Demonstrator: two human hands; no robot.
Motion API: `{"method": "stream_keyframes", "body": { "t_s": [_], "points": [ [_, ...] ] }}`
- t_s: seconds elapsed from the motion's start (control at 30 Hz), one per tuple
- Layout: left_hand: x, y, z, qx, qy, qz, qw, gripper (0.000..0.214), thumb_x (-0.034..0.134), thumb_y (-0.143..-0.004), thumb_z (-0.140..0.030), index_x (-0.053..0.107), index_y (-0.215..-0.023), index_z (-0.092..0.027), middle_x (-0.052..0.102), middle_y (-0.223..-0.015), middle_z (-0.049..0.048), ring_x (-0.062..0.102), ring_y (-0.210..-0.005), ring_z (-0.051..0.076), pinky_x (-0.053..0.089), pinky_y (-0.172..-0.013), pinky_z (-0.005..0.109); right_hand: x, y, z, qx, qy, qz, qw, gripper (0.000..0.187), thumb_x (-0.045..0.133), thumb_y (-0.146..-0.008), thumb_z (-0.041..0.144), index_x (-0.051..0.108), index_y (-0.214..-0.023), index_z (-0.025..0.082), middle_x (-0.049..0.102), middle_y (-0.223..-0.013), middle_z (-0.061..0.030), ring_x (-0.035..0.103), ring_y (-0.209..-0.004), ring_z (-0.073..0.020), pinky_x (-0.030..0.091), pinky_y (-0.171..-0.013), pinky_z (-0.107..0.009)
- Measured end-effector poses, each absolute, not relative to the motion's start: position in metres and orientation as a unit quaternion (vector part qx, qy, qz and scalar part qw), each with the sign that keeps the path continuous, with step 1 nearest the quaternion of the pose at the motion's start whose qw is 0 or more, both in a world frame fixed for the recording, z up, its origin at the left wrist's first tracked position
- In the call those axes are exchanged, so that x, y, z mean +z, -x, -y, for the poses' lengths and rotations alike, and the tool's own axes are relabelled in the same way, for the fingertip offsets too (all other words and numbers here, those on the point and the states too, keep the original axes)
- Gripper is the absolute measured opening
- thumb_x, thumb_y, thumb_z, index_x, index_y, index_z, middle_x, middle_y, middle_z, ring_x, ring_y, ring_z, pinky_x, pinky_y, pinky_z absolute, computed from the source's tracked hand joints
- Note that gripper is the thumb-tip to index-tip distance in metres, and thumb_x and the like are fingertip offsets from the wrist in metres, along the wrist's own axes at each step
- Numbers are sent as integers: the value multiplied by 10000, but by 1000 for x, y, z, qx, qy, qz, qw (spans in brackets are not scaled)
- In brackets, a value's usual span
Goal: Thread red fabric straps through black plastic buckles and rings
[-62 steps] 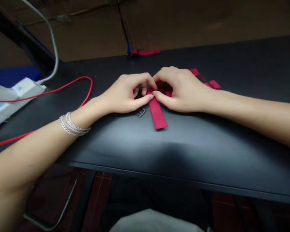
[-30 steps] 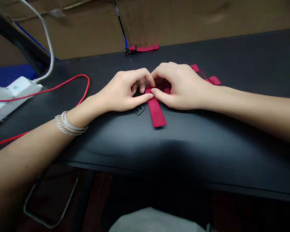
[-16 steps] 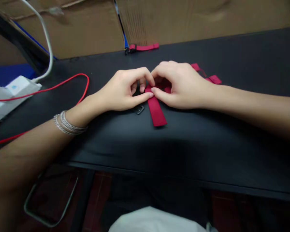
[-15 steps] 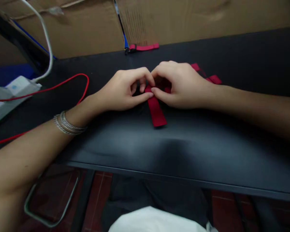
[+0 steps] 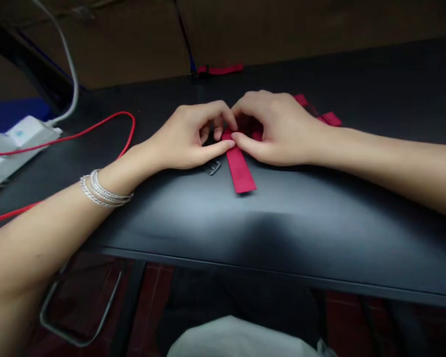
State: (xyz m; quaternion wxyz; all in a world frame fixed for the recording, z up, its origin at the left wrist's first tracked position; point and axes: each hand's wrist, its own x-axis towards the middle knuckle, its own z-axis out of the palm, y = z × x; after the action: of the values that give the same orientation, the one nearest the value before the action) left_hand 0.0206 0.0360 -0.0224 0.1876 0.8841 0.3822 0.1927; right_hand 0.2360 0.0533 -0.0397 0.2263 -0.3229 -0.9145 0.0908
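A red fabric strap (image 5: 240,169) lies on the black table (image 5: 282,223), one flat end pointing toward me. My left hand (image 5: 189,136) and my right hand (image 5: 278,129) meet over its upper part, fingers curled and thumbs pinching the strap where it is folded. A small dark metal buckle (image 5: 211,167) lies on the table just under my left thumb. More of the red strap (image 5: 329,118) shows behind my right hand. What my fingers enclose is hidden.
A red cable (image 5: 96,130) loops across the table's left side toward a white power box (image 5: 20,136) with a grey cable. Another red strap piece (image 5: 219,70) lies at the table's far edge by a cardboard wall. Silver bracelets circle my left wrist.
Both hands stay on the strap in nearly the same place; the fingers shift only slightly. The picture has darkened a little.
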Motion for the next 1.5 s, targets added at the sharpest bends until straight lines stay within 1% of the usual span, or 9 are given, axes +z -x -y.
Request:
{"method": "stream_keyframes", "body": {
  "t_s": [0.2, 0.4, 0.6, 0.73, 0.8, 0.97, 1.17, 1.3, 1.5],
  "points": [
    [-22, -20, -36, 182, -885, -390, 180, 353, 669, -884, -447, 668, -1094, -163, 633, -804, 20, 463, -583, 80, 419, -597, 254, -39, -235, -53, 98, 325, 912, 229, 174, 566, -846, 272, 620, -967, 159, 656, -961, -74, 581, -857, -177, 501, -848, -347],
    [-21, -21, -34, 189, -891, -377, 169, 386, 660, -910, -446, 661, -1101, -110, 614, -788, 16, 437, -581, 53, 417, -619, 242, -40, -235, -53, 89, 318, 914, 235, 157, 565, -853, 285, 603, -950, 168, 660, -955, -75, 572, -837, -178, 500, -840, -349],
    [-22, -21, -34, 177, -891, -387, 160, 566, 571, -916, -645, 650, -1104, -117, 600, -780, 7, 435, -573, 43, 451, -622, 230, -40, -235, -54, 91, 317, 914, 237, 177, 569, -840, 279, 616, -956, 155, 665, -972, -74, 573, -844, -177, 495, -839, -348],
    [-23, -20, -36, 187, -891, -380, 160, 623, 562, -900, -679, 657, -1102, -97, 601, -781, 5, 436, -582, 40, 420, -611, 218, -37, -234, -52, 108, 344, 905, 226, 206, 576, -838, 268, 649, -989, 149, 678, -976, -77, 583, -835, -177, 485, -813, -337],
    [-23, -20, -37, 183, -887, -391, 163, 582, 596, -883, -667, 663, -1093, -128, 628, -797, 18, 439, -589, 57, 431, -612, 234, -35, -234, -50, 119, 357, 900, 220, 228, 573, -842, 261, 662, -1015, 145, 683, -989, -79, 589, -831, -174, 475, -787, -327],
    [-22, -21, -37, 187, -879, -398, 185, 374, 675, -863, -533, 681, -1066, -219, 665, -808, 40, 480, -587, 120, 433, -586, 294, -31, -234, -49, 106, 357, 904, 208, 229, 561, -851, 279, 667, -1021, 167, 688, -1019, -80, 589, -841, -177, 454, -749, -327],
    [-22, -21, -37, 190, -878, -401, 179, 382, 682, -861, -530, 688, -1079, -216, 687, -820, 44, 485, -589, 126, 456, -598, 304, -32, -233, -50, 88, 364, 907, 193, 230, 564, -855, 305, 646, -1026, 174, 673, -1003, -85, 570, -840, -179, 452, -771, -341],
    [-22, -21, -37, 191, -877, -398, 190, 375, 688, -860, -521, 680, -1072, -212, 664, -805, 37, 467, -579, 112, 433, -590, 297, -32, -233, -51, 83, 357, 910, 194, 219, 562, -860, 310, 638, -1018, 180, 672, -1007, -79, 560, -833, -173, 455, -769, -346],
    [-20, -22, -35, 187, -883, -394, 176, 404, 676, -883, -507, 676, -1085, -157, 637, -795, 18, 443, -577, 63, 406, -595, 256, -32, -232, -50, 80, 356, 910, 195, 192, 569, -857, 292, 635, -997, 176, 672, -996, -75, 556, -819, -166, 471, -778, -349]
  ]
}}
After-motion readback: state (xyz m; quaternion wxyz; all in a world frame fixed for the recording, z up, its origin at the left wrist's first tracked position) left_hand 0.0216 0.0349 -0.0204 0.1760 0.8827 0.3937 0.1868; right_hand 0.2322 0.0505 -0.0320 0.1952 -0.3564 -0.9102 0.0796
